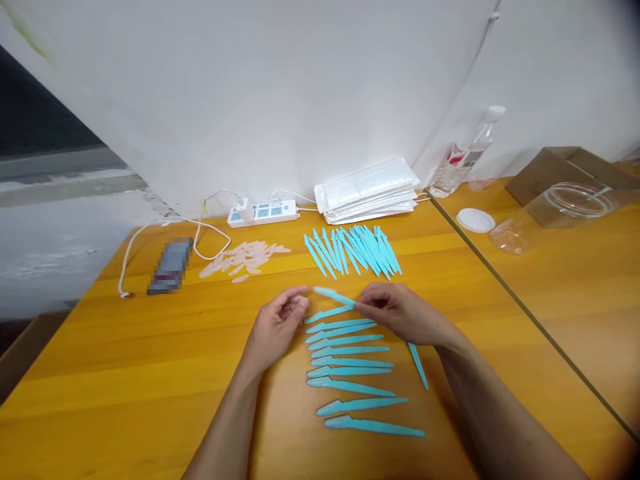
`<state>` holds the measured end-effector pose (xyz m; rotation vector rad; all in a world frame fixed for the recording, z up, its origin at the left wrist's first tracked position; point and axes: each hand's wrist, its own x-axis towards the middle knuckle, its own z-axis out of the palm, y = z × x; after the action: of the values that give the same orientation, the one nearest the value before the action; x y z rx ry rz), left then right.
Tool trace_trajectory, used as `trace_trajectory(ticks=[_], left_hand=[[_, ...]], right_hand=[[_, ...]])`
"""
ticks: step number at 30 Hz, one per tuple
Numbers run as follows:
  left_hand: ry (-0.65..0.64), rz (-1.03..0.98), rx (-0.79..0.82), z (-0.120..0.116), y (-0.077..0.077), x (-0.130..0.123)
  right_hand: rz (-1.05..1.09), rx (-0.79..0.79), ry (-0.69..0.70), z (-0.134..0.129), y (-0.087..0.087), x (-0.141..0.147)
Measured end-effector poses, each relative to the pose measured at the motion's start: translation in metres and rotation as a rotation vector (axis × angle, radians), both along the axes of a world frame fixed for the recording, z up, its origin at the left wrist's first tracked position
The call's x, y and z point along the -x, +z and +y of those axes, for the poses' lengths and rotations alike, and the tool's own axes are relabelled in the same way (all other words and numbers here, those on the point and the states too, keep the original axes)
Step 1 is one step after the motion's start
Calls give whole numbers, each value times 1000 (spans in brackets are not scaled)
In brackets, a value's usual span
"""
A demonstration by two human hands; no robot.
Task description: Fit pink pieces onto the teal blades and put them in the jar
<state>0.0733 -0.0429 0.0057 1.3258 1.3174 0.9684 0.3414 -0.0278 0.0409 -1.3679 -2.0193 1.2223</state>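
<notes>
My right hand (pixel 387 308) pinches the handle end of a turquoise eyebrow razor (pixel 334 295), whose pale blade end points left. Close to that blade end is my left hand (pixel 280 323), its index finger stretched out, thumb apart from it and other fingers curled; I see nothing held in it. Below both hands, several turquoise eyebrow razors (pixel 353 362) lie in a column, blade ends to the left. Another razor (pixel 419 367) lies slanted beside my right wrist, partly hidden. Beyond my hands are a heap of razors (pixel 367 250) and a pile of small pale pinkish covers (pixel 245 257).
A power strip (pixel 270 212) with white cables and a stack of white packets (pixel 367 190) stand along the wall. At left lies a blurred phone (pixel 171 265). Rightward are a bottle (pixel 463 157), a white lid (pixel 476 220), a clear jar (pixel 545 217) and a cardboard box (pixel 537 175).
</notes>
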Motion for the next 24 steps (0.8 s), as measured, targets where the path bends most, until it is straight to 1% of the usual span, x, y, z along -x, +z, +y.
trace_trajectory(ticks=[1, 3, 5, 6, 9, 11, 13, 16, 19, 21, 22, 24], left_hand=[[54, -23, -8, 2, -2, 4], [149, -42, -36, 6, -5, 13], [207, -25, -44, 10, -7, 20], [222, -13, -40, 11, -7, 22], [225, 9, -26, 13, -8, 24], [209, 18, -16, 13, -9, 23], [195, 27, -12, 13, -10, 22], [193, 56, -23, 12, -11, 23], [217, 99, -45, 13, -11, 30], [269, 155, -75, 15, -12, 37], [302, 209, -108, 16, -13, 42], [372, 390, -210, 20, -17, 51]], right_hand=[[-27, -38, -72, -4, 1, -6], [-112, -77, -263, -17, 1, -22], [-203, -72, -435, -37, -5, -39], [-235, -64, -493, -48, -10, -46], [-311, -14, -588, -77, -28, -57], [-333, 34, -587, -88, -38, -59], [-341, 69, -546, -93, -44, -59], [-388, 75, -520, -91, -42, -65], [-458, 22, -521, -78, -32, -72], [-488, -67, -501, -60, -22, -70], [-500, -122, -485, -47, -18, -64], [-523, -235, -448, -18, -11, -44]])
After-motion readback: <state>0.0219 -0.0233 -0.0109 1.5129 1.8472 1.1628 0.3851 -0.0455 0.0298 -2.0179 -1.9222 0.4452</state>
